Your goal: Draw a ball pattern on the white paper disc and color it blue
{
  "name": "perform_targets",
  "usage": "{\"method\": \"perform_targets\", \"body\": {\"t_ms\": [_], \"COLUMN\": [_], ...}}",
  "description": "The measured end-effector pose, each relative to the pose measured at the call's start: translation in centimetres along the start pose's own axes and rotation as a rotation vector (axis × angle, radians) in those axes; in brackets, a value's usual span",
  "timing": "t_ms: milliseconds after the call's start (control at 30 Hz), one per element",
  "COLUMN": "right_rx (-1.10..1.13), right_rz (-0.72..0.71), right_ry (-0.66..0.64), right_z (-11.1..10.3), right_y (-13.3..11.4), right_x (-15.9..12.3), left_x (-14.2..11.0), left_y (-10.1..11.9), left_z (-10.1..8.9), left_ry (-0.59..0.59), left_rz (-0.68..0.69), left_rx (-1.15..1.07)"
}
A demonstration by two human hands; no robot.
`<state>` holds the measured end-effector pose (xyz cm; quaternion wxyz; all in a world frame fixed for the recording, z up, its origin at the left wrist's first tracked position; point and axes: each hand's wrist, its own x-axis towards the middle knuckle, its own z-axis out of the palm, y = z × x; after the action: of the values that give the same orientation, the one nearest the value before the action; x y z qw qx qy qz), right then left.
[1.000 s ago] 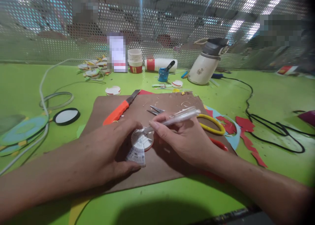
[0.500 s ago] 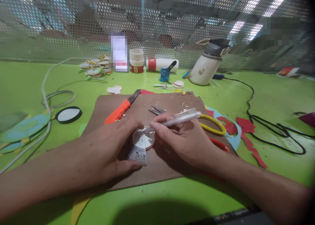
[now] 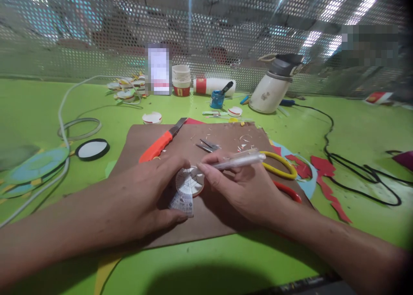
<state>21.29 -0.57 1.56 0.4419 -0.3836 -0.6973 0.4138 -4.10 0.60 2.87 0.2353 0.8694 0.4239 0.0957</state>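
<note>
One ruler (image 3: 182, 203), print illegible, in left fingers (image 3: 177, 216), pen (image 3: 241, 160) in right fingers (image 3: 214, 175)

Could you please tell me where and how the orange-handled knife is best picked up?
I'd grip the middle of its orange handle, coming down from above on the person's left side. The knife lies on the brown board, its thick handle towards the left hand and its blade pointing away, so fingers should stay off the metal.
</note>
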Motion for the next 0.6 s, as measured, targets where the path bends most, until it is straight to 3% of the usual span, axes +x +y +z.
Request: {"method": "perform_targets", "body": {"t_ms": [600], "right_rx": [-0.059], "right_rz": [0.016], "right_ry": [-0.014], "right_z": [-0.2], "right_y": [-0.4], "right_x": [-0.2], "left_x": [0.1], "left_y": [-0.8], "left_z": [0.8], "left_ry": [0.047], "left_rz": [0.024], "left_rx": [0.016]}}
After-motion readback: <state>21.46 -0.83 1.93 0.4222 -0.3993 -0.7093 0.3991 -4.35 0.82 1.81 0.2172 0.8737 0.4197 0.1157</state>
